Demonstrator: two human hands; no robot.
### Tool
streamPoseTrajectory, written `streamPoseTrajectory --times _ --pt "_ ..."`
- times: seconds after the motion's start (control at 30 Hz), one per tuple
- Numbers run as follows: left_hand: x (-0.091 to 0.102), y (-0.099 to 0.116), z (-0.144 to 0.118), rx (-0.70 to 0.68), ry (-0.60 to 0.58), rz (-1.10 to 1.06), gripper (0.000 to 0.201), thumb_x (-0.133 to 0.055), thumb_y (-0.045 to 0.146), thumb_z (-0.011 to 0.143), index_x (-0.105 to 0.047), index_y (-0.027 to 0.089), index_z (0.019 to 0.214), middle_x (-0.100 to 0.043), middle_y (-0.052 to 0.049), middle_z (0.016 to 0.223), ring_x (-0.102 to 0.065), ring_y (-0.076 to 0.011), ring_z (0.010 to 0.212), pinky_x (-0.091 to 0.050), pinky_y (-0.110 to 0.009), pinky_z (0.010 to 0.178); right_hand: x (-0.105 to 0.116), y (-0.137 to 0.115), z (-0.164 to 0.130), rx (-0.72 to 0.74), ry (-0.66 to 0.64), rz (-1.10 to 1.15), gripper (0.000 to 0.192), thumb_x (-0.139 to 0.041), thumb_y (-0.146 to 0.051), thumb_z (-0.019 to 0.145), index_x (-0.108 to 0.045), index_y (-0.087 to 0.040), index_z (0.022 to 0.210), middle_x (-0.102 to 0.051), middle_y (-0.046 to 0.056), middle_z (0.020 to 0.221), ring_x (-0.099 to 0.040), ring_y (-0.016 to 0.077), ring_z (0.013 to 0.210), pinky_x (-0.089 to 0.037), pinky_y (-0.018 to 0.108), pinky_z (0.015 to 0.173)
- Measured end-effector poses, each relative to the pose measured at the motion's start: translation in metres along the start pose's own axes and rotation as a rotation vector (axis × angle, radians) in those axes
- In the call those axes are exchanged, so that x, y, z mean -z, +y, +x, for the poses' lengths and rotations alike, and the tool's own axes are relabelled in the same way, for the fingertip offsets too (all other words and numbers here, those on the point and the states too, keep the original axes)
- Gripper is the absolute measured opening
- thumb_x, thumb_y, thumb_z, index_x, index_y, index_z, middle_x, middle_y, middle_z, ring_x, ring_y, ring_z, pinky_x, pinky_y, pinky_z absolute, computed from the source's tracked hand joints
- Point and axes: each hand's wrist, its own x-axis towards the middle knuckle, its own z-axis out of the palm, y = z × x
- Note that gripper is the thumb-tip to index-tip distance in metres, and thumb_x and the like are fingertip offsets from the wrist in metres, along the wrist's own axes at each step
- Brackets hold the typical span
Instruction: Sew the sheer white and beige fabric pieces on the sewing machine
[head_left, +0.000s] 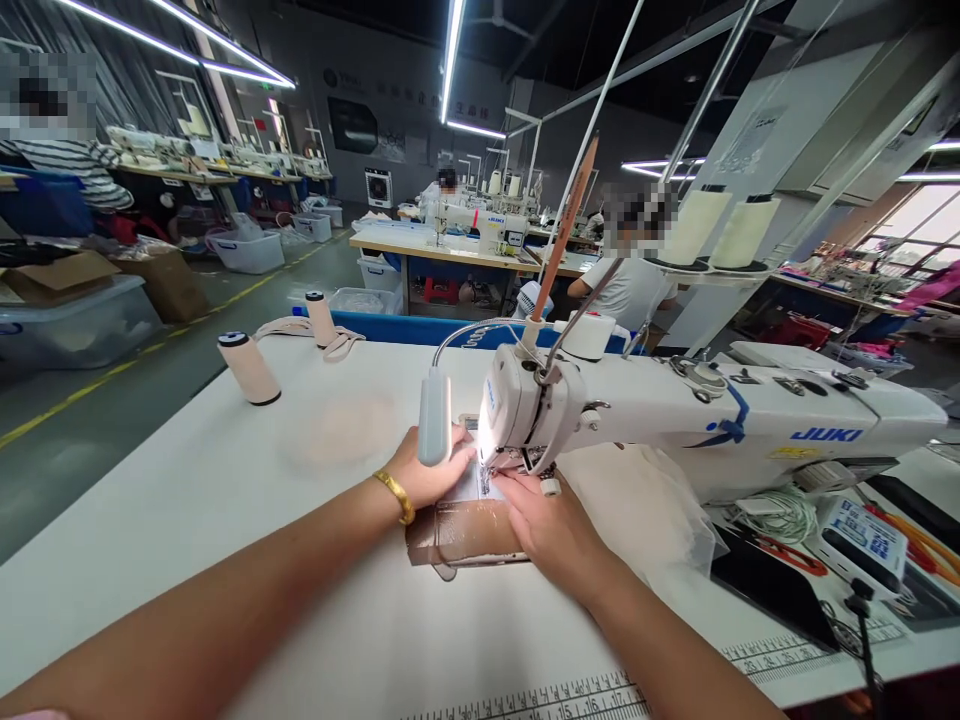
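A white sewing machine [517,400] stands before me with its head over my fingers. My left hand [427,472], with a gold bangle at the wrist, lies left of the presser foot [486,480]. Its thumb stretches toward the foot; a small lamp [434,418] hides part of the fingers. My right hand [551,520] lies flat right of the foot, fingertips close to it. Pale sheer fabric [637,500] spreads out to the right of this hand, and the part under the fingertips is hard to make out. A shiny bed plate [476,532] shows between the hands.
Two thread spools [249,368] stand at the table's back left. On the right lie a black phone [772,585], a white box [862,540] and cables. A ruler scale [570,695] runs along the front edge. People sit at other machines beyond.
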Motion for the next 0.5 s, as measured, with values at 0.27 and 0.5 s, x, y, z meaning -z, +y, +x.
streamPoseTrajectory --times 0.27,0.5 --pt "-0.020 0.005 0.036 0.236 -0.079 -0.219 0.035 -0.065 0.038 0.101 -0.063 0.017 0.128 -0.065 -0.009 0.129 -0.067 -0.0251 0.110 -0.060 -0.045 0.093 -0.003 0.000 0.000 -0.033 0.003 0.057 0.051 -0.051 -0.002 0.086 -0.069 -0.025 0.129 -0.070 0.009 0.126 -0.060 0.0295 0.117 -0.054 0.040 0.093" --pt "0.019 -0.004 0.010 0.311 0.076 -0.508 0.027 -0.070 0.039 0.095 -0.069 0.014 0.104 -0.072 -0.007 0.101 -0.069 -0.0218 0.092 -0.059 -0.037 0.083 0.002 -0.005 -0.009 0.095 0.084 0.062 0.045 -0.043 0.000 0.092 -0.067 -0.022 0.124 -0.074 0.010 0.119 -0.066 0.0275 0.104 -0.057 0.043 0.087"
